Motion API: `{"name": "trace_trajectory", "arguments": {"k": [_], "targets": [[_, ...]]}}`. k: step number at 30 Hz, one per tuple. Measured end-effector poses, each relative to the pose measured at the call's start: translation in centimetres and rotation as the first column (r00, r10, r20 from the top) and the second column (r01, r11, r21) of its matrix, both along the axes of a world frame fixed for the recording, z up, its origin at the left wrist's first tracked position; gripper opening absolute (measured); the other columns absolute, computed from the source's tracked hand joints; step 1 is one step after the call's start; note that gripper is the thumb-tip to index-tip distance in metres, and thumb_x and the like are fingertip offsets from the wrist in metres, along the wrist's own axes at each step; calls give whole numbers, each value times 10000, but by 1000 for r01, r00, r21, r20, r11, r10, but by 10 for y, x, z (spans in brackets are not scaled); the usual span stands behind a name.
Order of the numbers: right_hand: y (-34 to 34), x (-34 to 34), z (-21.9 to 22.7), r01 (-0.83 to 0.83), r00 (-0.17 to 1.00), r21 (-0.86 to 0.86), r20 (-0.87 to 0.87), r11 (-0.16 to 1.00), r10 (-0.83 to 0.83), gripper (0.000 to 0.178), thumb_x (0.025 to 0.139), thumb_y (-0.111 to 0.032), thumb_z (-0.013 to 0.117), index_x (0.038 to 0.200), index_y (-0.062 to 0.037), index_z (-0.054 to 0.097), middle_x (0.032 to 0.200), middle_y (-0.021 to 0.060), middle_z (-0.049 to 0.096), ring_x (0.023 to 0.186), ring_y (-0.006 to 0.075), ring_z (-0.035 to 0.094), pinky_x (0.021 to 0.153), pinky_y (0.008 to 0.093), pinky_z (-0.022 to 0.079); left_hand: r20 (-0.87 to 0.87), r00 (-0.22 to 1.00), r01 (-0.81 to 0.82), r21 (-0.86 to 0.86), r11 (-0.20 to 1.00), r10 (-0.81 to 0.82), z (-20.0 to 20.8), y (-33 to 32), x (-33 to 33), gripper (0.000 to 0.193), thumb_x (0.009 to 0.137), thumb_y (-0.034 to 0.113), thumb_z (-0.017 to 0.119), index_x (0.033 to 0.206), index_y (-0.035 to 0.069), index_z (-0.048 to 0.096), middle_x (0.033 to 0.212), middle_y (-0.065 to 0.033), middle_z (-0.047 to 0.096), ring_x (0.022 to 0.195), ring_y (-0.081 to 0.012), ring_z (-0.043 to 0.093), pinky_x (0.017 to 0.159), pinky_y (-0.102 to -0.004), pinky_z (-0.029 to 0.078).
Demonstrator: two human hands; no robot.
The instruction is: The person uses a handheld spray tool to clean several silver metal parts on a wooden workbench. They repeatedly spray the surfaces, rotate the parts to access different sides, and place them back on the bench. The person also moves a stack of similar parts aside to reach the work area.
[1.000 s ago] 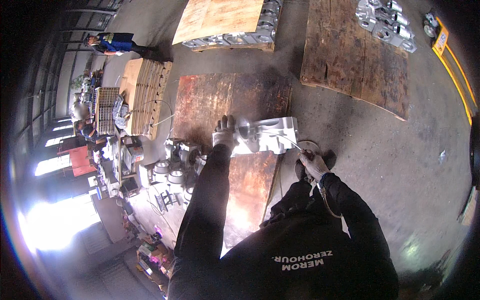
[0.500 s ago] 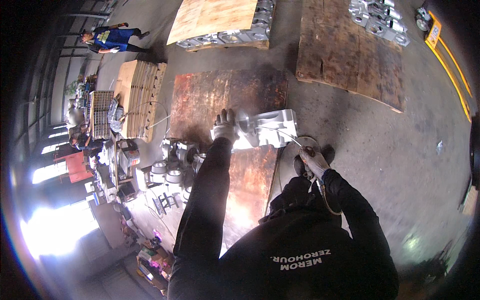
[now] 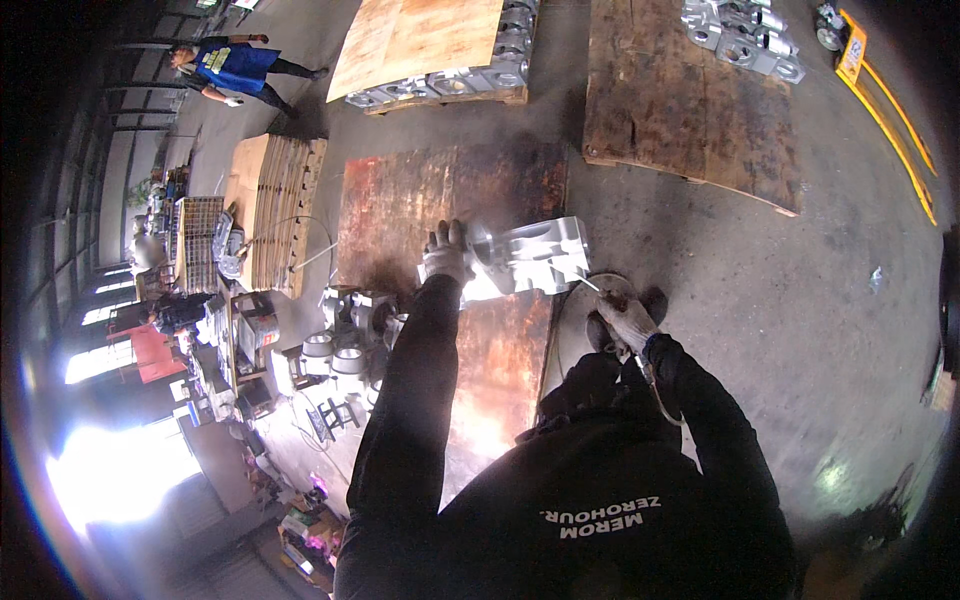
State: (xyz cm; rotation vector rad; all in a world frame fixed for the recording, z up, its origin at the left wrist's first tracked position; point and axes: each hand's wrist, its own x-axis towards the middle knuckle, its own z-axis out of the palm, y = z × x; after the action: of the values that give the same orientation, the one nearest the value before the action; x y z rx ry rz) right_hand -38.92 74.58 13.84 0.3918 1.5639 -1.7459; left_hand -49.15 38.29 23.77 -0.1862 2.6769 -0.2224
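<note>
A silvery metal casting [image 3: 540,252] lies on a worn, rust-brown board [image 3: 395,205] in front of me. My left hand [image 3: 446,255], in a pale glove, rests against the casting's left end with its fingers stretched and apart. To the right of the casting, my gloved right hand [image 3: 628,322] is closed round an air blow gun. The gun's thin nozzle [image 3: 588,284] points left toward the casting's near right part; its body is mostly hidden in the glove. A hose [image 3: 664,408] runs from that hand back toward my body.
Grey ring-shaped parts [image 3: 348,360] stand left of my left arm. Stacked wooden boards [image 3: 270,205] are farther left. Ahead are a pallet of castings under plywood [image 3: 415,45] and a brown board [image 3: 690,110] bearing more castings. A yellow pallet-truck handle [image 3: 890,125] is far right. A person [image 3: 235,68] walks at upper left.
The blow gun's nozzle has drawn back toward the right, away from the casting's middle. My left hand stays at the casting's left end. The person at upper left has changed stride.
</note>
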Motion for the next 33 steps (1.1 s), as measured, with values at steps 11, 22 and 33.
{"name": "trace_trajectory", "arguments": {"k": [11, 22, 33], "targets": [[6, 10, 62, -67, 985, -40, 156, 997, 73, 325, 999, -389, 600, 836, -109, 622, 501, -5, 488, 365, 115, 441, 346, 299, 318, 19, 1000, 4, -71, 997, -3, -11, -4, 0, 1275, 586, 333, 931, 1568, 111, 149, 1604, -186, 248, 1444, -404, 318, 1154, -456, 368], [-18, 15, 67, -79, 995, 12, 56, 997, 78, 439, 949, -509, 631, 785, -106, 578, 574, -27, 463, 459, 87, 425, 422, 285, 315, 38, 999, -31, -30, 999, 32, -7, -2, 3, 1283, 603, 300, 927, 1578, 111, 114, 1626, -188, 209, 1458, -419, 295, 1168, -466, 356], [12, 8, 51, -91, 996, 147, 14, 985, 90, 477, 944, -484, 634, 1056, -20, 654, 791, 48, 637, 599, 161, 563, 559, 321, 478, 21, 1000, 3, -63, 998, -2, -22, -15, 5, 1306, 596, 343, 922, 1582, 114, 97, 1621, -191, 220, 1451, -430, 301, 1169, -468, 348]]}}
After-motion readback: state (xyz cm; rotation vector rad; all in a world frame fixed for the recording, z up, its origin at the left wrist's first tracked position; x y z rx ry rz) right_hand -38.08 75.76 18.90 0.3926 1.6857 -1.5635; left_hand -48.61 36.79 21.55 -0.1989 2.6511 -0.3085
